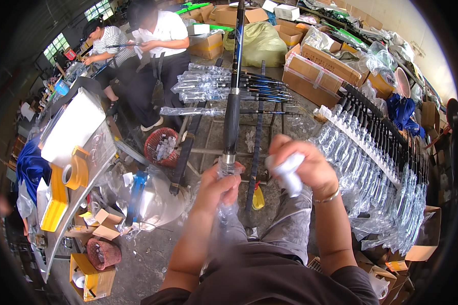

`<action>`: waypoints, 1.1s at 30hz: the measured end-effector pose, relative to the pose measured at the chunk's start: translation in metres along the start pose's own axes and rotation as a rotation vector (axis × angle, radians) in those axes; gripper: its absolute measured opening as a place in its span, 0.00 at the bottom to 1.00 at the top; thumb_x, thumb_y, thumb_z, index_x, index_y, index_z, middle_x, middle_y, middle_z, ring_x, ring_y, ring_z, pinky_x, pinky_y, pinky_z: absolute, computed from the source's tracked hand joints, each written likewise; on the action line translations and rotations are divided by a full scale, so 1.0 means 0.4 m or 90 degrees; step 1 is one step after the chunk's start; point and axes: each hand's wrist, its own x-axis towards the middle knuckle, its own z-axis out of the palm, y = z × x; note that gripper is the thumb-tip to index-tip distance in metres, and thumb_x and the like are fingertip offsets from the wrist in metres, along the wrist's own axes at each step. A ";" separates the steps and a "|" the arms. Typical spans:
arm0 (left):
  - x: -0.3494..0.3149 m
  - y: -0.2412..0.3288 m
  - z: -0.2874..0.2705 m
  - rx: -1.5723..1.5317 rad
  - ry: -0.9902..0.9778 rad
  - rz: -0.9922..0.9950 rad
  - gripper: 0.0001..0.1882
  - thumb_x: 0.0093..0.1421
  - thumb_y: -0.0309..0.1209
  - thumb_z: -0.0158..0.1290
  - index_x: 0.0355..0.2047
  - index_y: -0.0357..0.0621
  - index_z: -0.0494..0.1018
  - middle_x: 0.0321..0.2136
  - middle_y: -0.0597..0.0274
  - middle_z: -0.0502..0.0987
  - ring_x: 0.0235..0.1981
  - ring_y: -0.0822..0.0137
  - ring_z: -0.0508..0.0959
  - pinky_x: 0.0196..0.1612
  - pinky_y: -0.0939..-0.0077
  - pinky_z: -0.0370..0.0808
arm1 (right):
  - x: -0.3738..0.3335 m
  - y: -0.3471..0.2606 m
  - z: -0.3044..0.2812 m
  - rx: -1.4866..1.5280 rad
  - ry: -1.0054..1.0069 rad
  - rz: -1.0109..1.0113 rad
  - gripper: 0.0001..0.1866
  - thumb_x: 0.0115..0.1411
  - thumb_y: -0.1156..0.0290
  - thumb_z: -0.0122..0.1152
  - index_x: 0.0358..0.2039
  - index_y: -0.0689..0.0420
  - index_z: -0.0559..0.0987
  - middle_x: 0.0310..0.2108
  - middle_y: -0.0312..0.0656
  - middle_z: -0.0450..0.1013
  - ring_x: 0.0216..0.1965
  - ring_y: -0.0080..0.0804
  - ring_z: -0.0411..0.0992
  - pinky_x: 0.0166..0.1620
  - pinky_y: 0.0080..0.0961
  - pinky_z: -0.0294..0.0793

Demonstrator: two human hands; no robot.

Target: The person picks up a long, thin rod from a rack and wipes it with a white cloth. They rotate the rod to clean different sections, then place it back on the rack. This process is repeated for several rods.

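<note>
My left hand is closed round the lower end of an upright fishing rod. The rod's dark handle rises above the fist, and its upper part runs out of the top of the view. Clear plastic wrapping shows around the grip and hangs below the hand. To the right, my right hand is closed on a crumpled white piece, apart from the rod; blur hides whether it is paper or film. Beyond both hands, several bagged fishing rods lie across a metal rack, one lying nearer by itself.
Many plastic-sleeved rods stand leaning in a row at my right. Cardboard boxes are piled behind. At left are a table with a yellow tape roll and a red basket of scraps. Two people work at far left.
</note>
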 end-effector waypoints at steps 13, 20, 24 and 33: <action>-0.006 -0.012 0.046 0.207 0.036 0.097 0.15 0.59 0.27 0.57 0.43 0.32 0.69 0.23 0.62 0.73 0.13 0.79 0.66 0.16 0.85 0.62 | 0.174 -0.012 0.047 -0.838 0.301 -0.324 0.24 0.43 0.90 0.50 0.42 0.58 0.77 0.36 0.47 0.62 0.34 0.46 0.69 0.37 0.32 0.73; -0.011 -0.049 0.000 0.310 0.077 0.071 0.19 0.56 0.23 0.58 0.48 0.36 0.69 0.28 0.64 0.77 0.22 0.77 0.73 0.26 0.80 0.71 | 0.036 0.057 0.108 -0.701 0.056 -0.141 0.22 0.44 0.88 0.56 0.42 0.60 0.77 0.35 0.46 0.64 0.36 0.42 0.70 0.39 0.32 0.72; 0.004 -0.066 0.004 0.403 0.133 0.195 0.15 0.56 0.22 0.58 0.44 0.35 0.70 0.25 0.67 0.75 0.19 0.79 0.70 0.23 0.82 0.67 | 0.064 -0.021 0.080 -0.683 0.066 -0.160 0.23 0.43 0.89 0.56 0.43 0.60 0.77 0.35 0.45 0.64 0.39 0.41 0.67 0.44 0.31 0.71; 0.010 -0.048 0.048 0.651 0.242 0.388 0.16 0.52 0.24 0.60 0.41 0.32 0.72 0.27 0.58 0.79 0.27 0.71 0.79 0.32 0.77 0.74 | 0.058 0.052 0.115 -0.824 0.094 -0.213 0.24 0.43 0.87 0.56 0.44 0.60 0.75 0.35 0.47 0.65 0.35 0.47 0.72 0.36 0.36 0.75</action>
